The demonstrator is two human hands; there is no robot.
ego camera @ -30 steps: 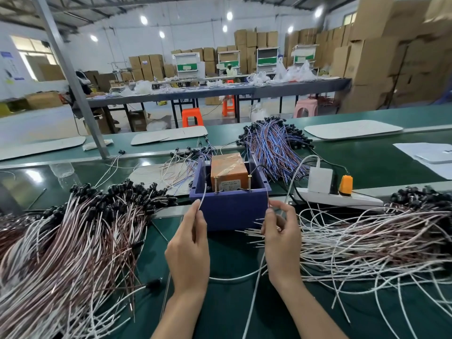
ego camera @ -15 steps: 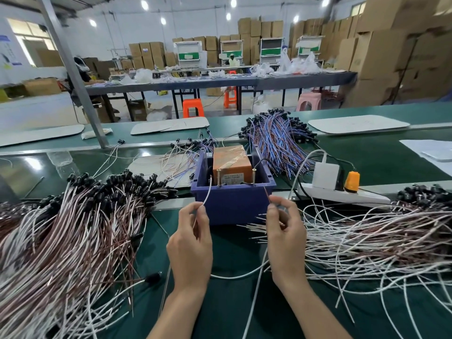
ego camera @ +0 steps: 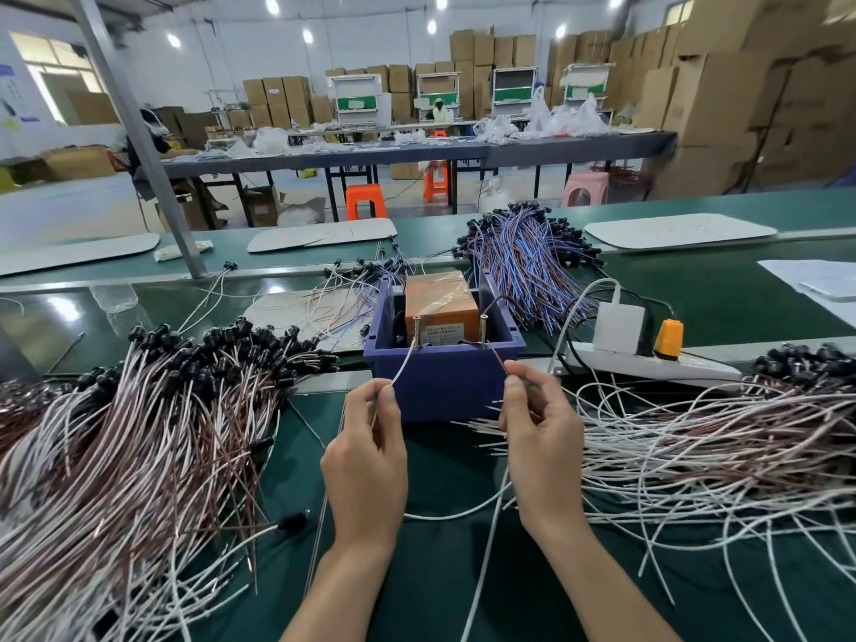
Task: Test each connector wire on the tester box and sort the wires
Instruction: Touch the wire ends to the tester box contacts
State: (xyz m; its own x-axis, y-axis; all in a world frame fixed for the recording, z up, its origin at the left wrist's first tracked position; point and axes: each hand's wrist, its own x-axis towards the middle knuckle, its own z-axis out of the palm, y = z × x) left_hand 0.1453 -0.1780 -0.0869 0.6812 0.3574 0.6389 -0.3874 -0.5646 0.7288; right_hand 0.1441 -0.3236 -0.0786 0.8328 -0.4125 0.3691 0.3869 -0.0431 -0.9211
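Both forearms reach in from the bottom edge, backs of the hands facing the camera. The left hand (ego camera: 366, 456) pinches a white wire lead (ego camera: 403, 365) between thumb and forefinger, its tip up at the left brass screw (ego camera: 416, 330) of the tape-wrapped orange tester box (ego camera: 440, 301). The right hand (ego camera: 542, 437) pinches a reddish-brown wire lead (ego camera: 501, 362), its tip just beside the right brass screw (ego camera: 483, 329); contact cannot be told. The box sits in a dark blue plastic bin (ego camera: 444, 382) on the green table (ego camera: 444, 572). A heap of white and brown wires with black connectors (ego camera: 139, 433) lies left, a tangled white and brown heap (ego camera: 695, 447) right, its loose ends reaching to the right hand, a blue-and-red bundle (ego camera: 523, 266) behind, and a white power strip (ego camera: 648, 366) beside the bin.
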